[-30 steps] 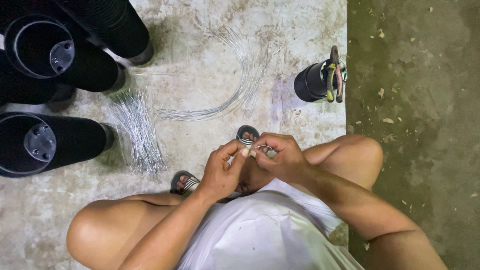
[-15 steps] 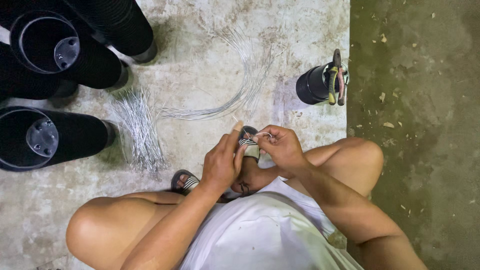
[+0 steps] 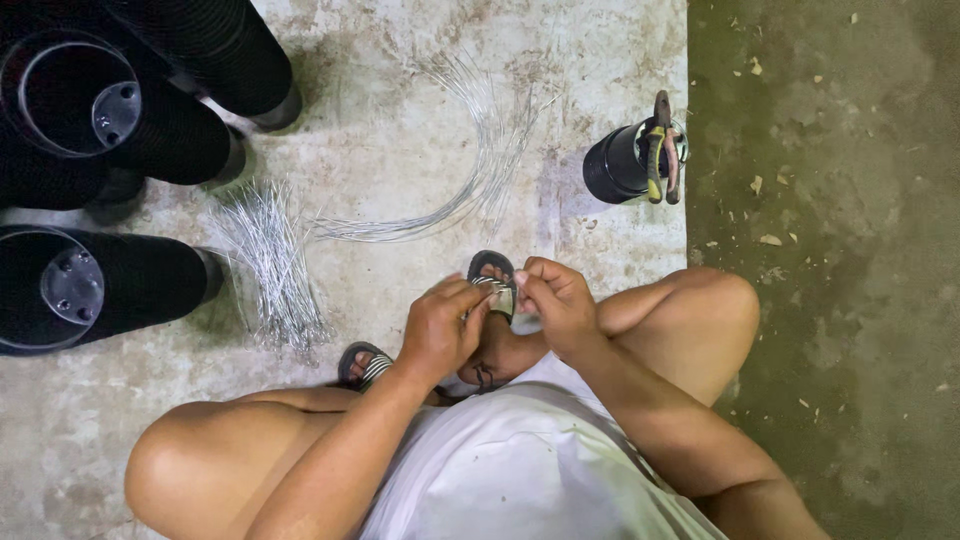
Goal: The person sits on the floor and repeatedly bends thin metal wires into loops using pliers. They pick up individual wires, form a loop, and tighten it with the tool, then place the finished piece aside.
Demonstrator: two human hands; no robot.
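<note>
I squat on a concrete floor and look down at my knees. My left hand (image 3: 440,330) and my right hand (image 3: 553,300) meet in front of me, just above my sandalled foot (image 3: 492,270). Both pinch a short thin piece of wire between the fingertips; the wire itself is barely visible. A pile of short cut wire pieces (image 3: 268,262) lies to the left of my hands. Long curved strands of wire (image 3: 470,165) lie on the floor beyond them.
Stacks of black plastic pots (image 3: 120,120) lie on their sides at the left, another stack (image 3: 95,285) below them. A small black pot (image 3: 622,160) with red-and-yellow-handled pliers (image 3: 660,145) hooked on its rim stands at the right. Darker, rougher floor (image 3: 830,250) begins at the right.
My hands stay together over the foot. The left hand's fingers have shifted and turned slightly on the wire; the right hand has barely moved.
</note>
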